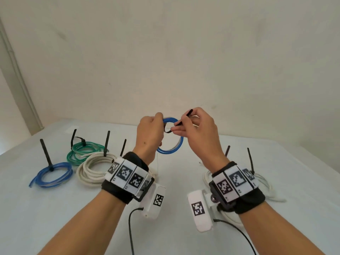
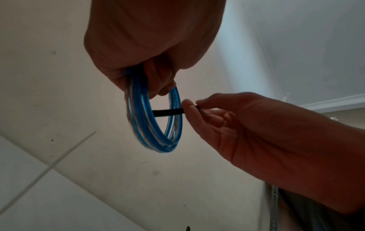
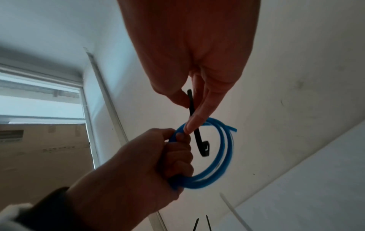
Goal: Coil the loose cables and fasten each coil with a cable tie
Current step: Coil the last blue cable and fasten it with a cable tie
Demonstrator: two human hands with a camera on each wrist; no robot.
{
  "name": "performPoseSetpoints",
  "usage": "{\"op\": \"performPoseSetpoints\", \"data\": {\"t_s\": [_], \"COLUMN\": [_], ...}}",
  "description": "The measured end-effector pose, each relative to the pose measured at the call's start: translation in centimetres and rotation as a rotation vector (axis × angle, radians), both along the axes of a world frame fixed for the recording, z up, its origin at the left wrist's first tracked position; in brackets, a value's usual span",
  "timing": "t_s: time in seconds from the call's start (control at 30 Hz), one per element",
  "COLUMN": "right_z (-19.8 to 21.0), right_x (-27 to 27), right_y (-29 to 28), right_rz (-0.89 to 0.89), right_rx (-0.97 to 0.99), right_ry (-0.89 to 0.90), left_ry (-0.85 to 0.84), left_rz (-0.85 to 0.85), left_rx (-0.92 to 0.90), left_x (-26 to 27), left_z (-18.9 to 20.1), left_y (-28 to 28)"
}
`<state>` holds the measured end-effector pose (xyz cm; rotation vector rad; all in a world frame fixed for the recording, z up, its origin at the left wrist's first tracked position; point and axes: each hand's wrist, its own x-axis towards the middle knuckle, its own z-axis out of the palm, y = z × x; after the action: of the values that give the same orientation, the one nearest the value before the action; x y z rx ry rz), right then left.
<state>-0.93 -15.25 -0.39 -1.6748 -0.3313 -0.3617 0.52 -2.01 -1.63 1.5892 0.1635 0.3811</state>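
Observation:
My left hand (image 1: 150, 132) grips a coil of blue cable (image 1: 177, 146) and holds it upright above the table. The same coil (image 2: 156, 125) hangs from that fist in the left wrist view. My right hand (image 1: 196, 126) pinches a black cable tie (image 1: 181, 122) between thumb and fingers. The tie (image 2: 168, 112) runs through the middle of the coil. In the right wrist view the tie (image 3: 198, 134) hangs inside the blue coil (image 3: 219, 162), its head end curled up at the bottom.
On the white table (image 1: 184, 173) lie tied coils: blue (image 1: 51, 174), green (image 1: 83, 152) and white (image 1: 93, 169) at left, another white one (image 1: 265, 184) behind my right wrist. Their black tie tails (image 1: 46, 152) stick upward. A wall stands behind.

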Motion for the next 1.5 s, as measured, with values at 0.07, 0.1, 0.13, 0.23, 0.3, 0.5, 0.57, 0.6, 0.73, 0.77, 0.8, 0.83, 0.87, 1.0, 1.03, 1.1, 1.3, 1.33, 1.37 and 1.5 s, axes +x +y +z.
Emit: {"op": "performPoseSetpoints", "data": {"t_s": [0.07,0.1,0.13,0.23,0.3,0.5,0.57,0.6,0.73,0.77,0.8,0.83,0.87,1.0,1.03,1.1,1.3,1.33,1.37,1.5], "right_z": [-0.5,-0.6,-0.8,-1.1,-1.3,-1.4,-1.4,-1.3,-1.3,-1.3,-1.2,-1.2,-1.2,-1.0,-0.9,-0.9,-0.9,-1.0,-1.0,-1.0], "right_x": [0.7,1.0,1.2,1.7,2.0,2.1,2.5,2.7,3.6,3.7,3.8,3.8,3.9,4.1,4.2,4.2,4.3,4.3,4.3,4.3], "right_y": [0.2,0.2,0.3,0.5,0.6,0.8,0.8,0.7,-0.2,-0.4,-0.6,-0.8,-1.0,-1.6,-1.7,-2.0,-2.1,-2.1,-2.0,-1.9], "right_rz": [-0.001,0.007,0.017,0.056,0.089,0.148,0.120,0.108,0.101,0.102,0.107,0.114,0.123,0.156,0.165,0.181,0.194,0.199,0.203,0.207], "right_rx": [0.020,0.034,0.056,0.127,0.172,0.270,0.272,0.259,0.180,0.164,0.156,0.152,0.149,0.073,0.055,0.041,0.080,0.087,0.090,0.071], "right_ry": [-0.067,-0.091,-0.103,-0.094,-0.065,0.022,0.036,0.046,0.068,0.070,0.075,0.084,0.097,0.122,0.127,0.144,0.136,0.131,0.127,0.121], "left_ry": [0.013,0.027,0.039,0.040,-0.004,-0.073,-0.062,-0.057,-0.059,-0.063,-0.069,-0.077,-0.088,-0.151,-0.167,-0.185,-0.215,-0.215,-0.214,-0.207], "left_rz": [-0.009,-0.018,-0.036,-0.138,-0.203,-0.328,-0.353,-0.353,-0.342,-0.342,-0.344,-0.344,-0.341,-0.334,-0.337,-0.337,-0.329,-0.326,-0.325,-0.327], "left_rx": [-0.050,-0.078,-0.104,-0.160,-0.164,-0.098,-0.065,-0.053,-0.029,-0.027,-0.025,-0.020,-0.010,0.075,0.105,0.156,0.179,0.170,0.160,0.135], "left_x": [0.9,1.3,1.7,2.4,2.6,2.4,2.2,2.1,2.4,2.4,2.4,2.4,2.4,2.1,2.0,1.8,1.8,1.9,2.0,2.2], "left_z": [-0.4,-0.6,-0.8,-0.8,-0.7,-1.1,-1.1,-1.1,-1.2,-1.3,-1.3,-1.3,-1.2,-0.9,-0.9,-0.8,-0.9,-0.9,-1.0,-1.3], "left_y": [0.0,0.1,0.1,0.1,0.3,1.4,1.3,1.2,0.8,0.8,0.7,0.7,0.6,0.6,0.6,0.5,0.3,0.3,0.4,0.5]}}
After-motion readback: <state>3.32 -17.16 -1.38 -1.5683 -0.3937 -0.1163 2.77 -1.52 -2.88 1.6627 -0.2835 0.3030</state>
